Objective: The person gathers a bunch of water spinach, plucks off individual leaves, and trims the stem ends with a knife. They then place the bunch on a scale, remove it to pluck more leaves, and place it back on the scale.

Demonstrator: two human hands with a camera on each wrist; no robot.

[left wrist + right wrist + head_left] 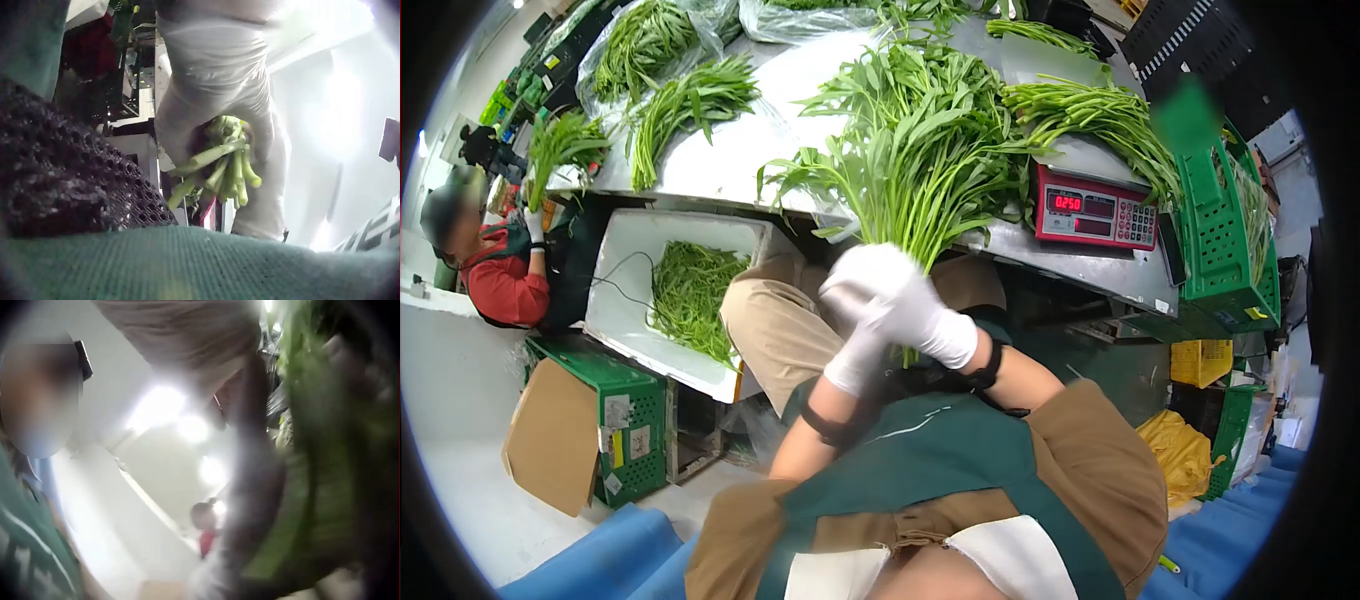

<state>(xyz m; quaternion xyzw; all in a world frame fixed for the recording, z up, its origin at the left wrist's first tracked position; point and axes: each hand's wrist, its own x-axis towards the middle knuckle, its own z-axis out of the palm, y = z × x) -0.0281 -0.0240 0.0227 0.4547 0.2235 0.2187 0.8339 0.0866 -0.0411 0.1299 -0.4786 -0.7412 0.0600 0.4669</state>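
Note:
Both white-gloved hands are together around the stalks of a bunch of water spinach [890, 205], in front of the person's lap in the head view. Its long leaves fan out upward toward the table. My right hand [930, 315] grips the stalks and crosses over my left hand [852, 358]; the gloves overlap and are motion-blurred. In the left wrist view, the gloved left hand [215, 81] curls around the bunch, and the cut stalk ends [228, 172] stick out below it. Blurred green leaves [319, 462] fill the right side of the right wrist view.
A red scale [1095, 210] reading 0.250 carries more greens [1090, 115] at the table's right. Beside it stands a green crate [1220, 220]. At the left, a white foam box [615, 290] holds loose greens. Another person [500, 260] handles greens at the far left.

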